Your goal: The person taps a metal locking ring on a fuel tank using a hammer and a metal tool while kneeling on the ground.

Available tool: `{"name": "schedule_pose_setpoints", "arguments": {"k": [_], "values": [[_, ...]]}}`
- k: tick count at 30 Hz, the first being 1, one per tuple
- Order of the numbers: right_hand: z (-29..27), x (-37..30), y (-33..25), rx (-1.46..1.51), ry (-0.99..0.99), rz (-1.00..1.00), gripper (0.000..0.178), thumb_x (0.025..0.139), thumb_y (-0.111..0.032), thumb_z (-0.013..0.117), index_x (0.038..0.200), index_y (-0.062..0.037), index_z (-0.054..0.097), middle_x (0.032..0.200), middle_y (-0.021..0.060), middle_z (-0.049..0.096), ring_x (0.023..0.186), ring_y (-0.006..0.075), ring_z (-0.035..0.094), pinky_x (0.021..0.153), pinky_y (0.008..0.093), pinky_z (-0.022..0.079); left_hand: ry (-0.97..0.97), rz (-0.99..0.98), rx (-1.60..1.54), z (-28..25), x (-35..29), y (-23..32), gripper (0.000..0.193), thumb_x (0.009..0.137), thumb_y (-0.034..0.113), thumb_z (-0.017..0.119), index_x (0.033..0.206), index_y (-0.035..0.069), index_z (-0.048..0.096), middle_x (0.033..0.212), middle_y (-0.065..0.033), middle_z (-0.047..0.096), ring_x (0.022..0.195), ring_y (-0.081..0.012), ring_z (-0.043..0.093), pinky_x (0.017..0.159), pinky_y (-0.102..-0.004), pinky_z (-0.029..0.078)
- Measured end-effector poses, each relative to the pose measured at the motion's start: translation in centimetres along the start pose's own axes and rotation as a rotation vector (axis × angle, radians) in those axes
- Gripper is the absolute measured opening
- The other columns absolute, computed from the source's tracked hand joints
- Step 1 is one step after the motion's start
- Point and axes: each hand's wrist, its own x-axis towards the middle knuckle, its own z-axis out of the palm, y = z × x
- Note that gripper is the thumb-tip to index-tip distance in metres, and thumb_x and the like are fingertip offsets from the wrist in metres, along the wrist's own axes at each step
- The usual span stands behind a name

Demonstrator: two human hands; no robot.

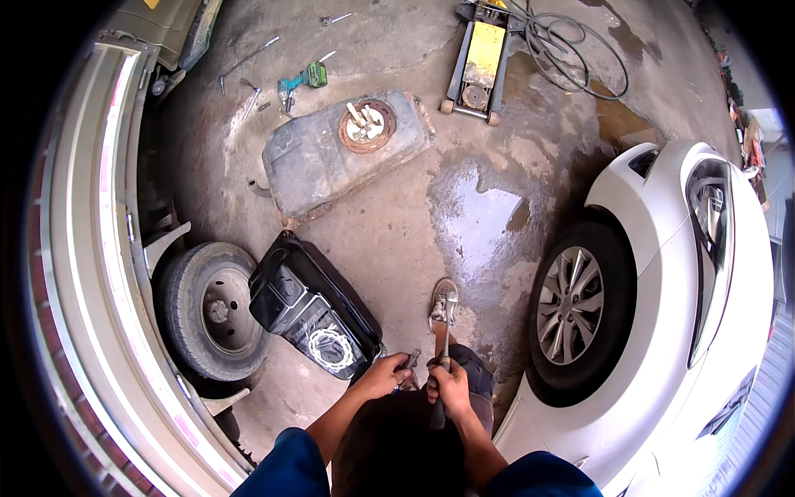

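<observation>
My right hand [450, 388] is closed round the dark handle of a long screwdriver-like tool [448, 335], its thin shaft pointing away from me. Close beside it, my left hand [382, 378] grips a small dirty metal tool [411, 361] whose kind I cannot make out. Just beyond my left hand lies a new black fuel tank [348, 286], with a coiled white ring [330, 348] on its near end. Farther off rests an old grey fuel tank [306, 157], topped by a rusty ring with a white pump fitting [365, 124].
A white car [671, 248] stands at the right, a beige vehicle [112, 207] with a steel wheel [217, 311] at the left. Beyond are a cordless impact driver [305, 80], loose wrenches, a yellow floor jack [483, 58] and a hose [617, 70]. Wet patches mark the concrete [480, 219].
</observation>
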Motion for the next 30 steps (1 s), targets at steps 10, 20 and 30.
{"name": "schedule_pose_setpoints", "arguments": {"k": [10, 20, 30], "values": [[9.7, 2.6, -19.0, 0.008, -0.275, -0.048, 0.020, 0.089, -0.011, 0.054, 0.107, -0.0047, 0.053, 0.068, 0.0064, 0.046, 0.060, 0.0210, 0.051, 0.059, 0.0384, 0.046, 0.504, 0.169, -0.935, -9.4, 5.8, 5.9, 0.028, 0.099, 0.021, 0.064, 0.115, -0.001, 0.059, 0.091, -0.0083, 0.064, 0.081, -0.0202, 0.068, 0.076, -0.0332, 0.057], [27.3, 16.8, -32.4, -0.871, -0.074, 0.041, 0.014, 0.092, -0.015, 0.058, 0.096, -0.0033, 0.053, 0.066, 0.0039, 0.047, 0.050, 0.0150, 0.047, 0.049, 0.0324, 0.043, 1.009, 0.222, -1.274, -30.3, 17.4, 10.5, 0.029, 0.099, 0.027, 0.063, 0.102, -0.001, 0.063, 0.089, -0.0082, 0.069, 0.083, -0.0180, 0.069, 0.076, -0.0302, 0.054], [46.5, 23.2, -45.5, -1.146, -0.285, -0.193, 0.014, 0.095, -0.011, 0.062, 0.105, -0.0052, 0.053, 0.069, 0.0012, 0.052, 0.049, 0.0106, 0.050, 0.047, 0.0272, 0.041, 1.055, 0.155, -0.829, -48.3, 32.6, 11.1, 0.043, 0.093, 0.037, 0.070, 0.111, -0.002, 0.069, 0.096, -0.0093, 0.073, 0.093, -0.0174, 0.066, 0.086, -0.0329, 0.049]]}}
